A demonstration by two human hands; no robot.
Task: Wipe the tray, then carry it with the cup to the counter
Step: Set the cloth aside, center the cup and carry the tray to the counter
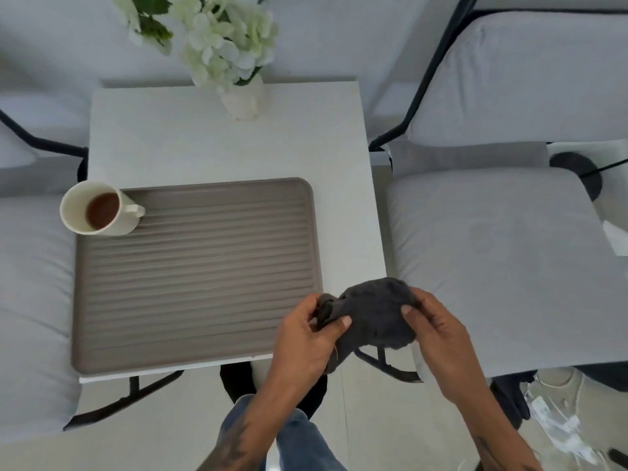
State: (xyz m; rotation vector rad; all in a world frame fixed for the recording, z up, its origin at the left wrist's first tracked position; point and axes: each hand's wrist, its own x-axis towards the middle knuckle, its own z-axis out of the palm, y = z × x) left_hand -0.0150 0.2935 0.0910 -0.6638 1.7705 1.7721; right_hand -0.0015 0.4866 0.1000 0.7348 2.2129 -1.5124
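Flowers (221,35) cut by top edge; tray (197,277) corner behind hands.

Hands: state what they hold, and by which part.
Both hold one dark grey fuzzy cloth. The left hand has its grip on the bunched left end; the right hand pinches the right edge. The cloth is off the tray.
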